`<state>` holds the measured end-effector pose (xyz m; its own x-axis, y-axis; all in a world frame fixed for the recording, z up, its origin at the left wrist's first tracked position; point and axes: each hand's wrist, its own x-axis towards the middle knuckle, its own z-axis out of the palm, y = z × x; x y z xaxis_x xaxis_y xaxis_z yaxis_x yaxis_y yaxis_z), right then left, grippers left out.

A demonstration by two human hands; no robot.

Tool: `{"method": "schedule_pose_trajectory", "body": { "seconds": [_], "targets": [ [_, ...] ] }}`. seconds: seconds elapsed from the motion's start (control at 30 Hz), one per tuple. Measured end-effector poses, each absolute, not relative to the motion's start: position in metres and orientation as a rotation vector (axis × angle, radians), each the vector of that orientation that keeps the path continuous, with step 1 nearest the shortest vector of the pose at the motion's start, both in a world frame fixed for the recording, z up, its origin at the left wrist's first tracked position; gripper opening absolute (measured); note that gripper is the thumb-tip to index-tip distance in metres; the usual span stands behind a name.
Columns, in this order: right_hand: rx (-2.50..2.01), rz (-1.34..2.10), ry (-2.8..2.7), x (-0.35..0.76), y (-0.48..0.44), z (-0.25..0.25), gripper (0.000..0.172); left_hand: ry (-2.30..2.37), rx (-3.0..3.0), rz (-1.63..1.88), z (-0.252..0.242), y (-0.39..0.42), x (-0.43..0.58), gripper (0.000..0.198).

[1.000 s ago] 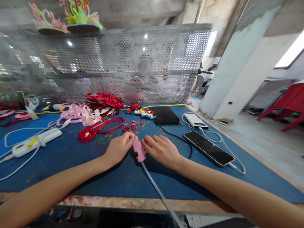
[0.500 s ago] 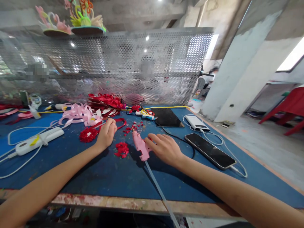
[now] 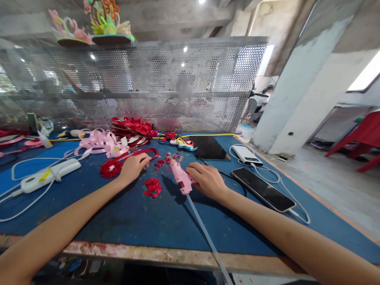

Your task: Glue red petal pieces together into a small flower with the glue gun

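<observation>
My right hand (image 3: 206, 180) is wrapped round the handle of a pink hot glue gun (image 3: 181, 176), its nozzle pointing away from me. A long translucent glue stick (image 3: 204, 231) trails from its back end past the table edge. My left hand (image 3: 135, 168) rests at the left with its fingers curled together; whatever is between the fingertips is hidden. Beside that hand lies a red ribbon flower (image 3: 111, 169) with a pale centre, and a red ribbon (image 3: 152, 151) loops behind it. A smaller heap of red petals (image 3: 152, 187) lies between my hands.
Pink ribbon (image 3: 101, 144) and stacked red ribbon pieces (image 3: 133, 128) lie farther back. At left is a white power strip (image 3: 50, 176). A phone (image 3: 263, 190), a white power bank (image 3: 247, 154) and a dark tile (image 3: 209, 147) lie at right. A perforated metal screen (image 3: 148, 87) stands behind.
The glue gun has shifted slightly right and tilted up in my right hand. My left hand has turned a little, and its fingers reach farther right with a looser curl.
</observation>
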<state>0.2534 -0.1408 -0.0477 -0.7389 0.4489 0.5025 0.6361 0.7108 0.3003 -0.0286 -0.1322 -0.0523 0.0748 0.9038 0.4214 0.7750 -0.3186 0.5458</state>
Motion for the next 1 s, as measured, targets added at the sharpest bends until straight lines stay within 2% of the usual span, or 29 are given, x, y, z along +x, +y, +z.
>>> {"method": "schedule_pose_trajectory", "body": {
  "seconds": [0.27, 0.5, 0.7, 0.83, 1.0],
  "targets": [
    [-0.873, -0.591, -2.552, 0.252, -0.139, -0.050, 0.027, 1.605, 1.894, 1.210, -0.058, -0.117, -0.044, 0.024],
    [-0.873, -0.589, -2.565, 0.251, -0.139, -0.050, 0.026, 1.365, 1.447, 1.335, -0.062, -0.109, -0.046, 0.025],
    [-0.865, -0.545, -2.575, 0.251, -0.137, -0.051, 0.023, 1.229, 1.394, 1.196, -0.059, -0.114, -0.040, 0.020],
    [-0.877, -0.553, -2.584, 0.249, -0.136, -0.052, 0.025, 1.145, 1.386, 1.167, -0.058, -0.118, -0.035, 0.026],
    [-1.107, -0.571, -2.569, 0.246, -0.141, -0.048, 0.025, 1.125, 1.435, 1.162, -0.057, -0.121, -0.033, 0.029]
  ]
}}
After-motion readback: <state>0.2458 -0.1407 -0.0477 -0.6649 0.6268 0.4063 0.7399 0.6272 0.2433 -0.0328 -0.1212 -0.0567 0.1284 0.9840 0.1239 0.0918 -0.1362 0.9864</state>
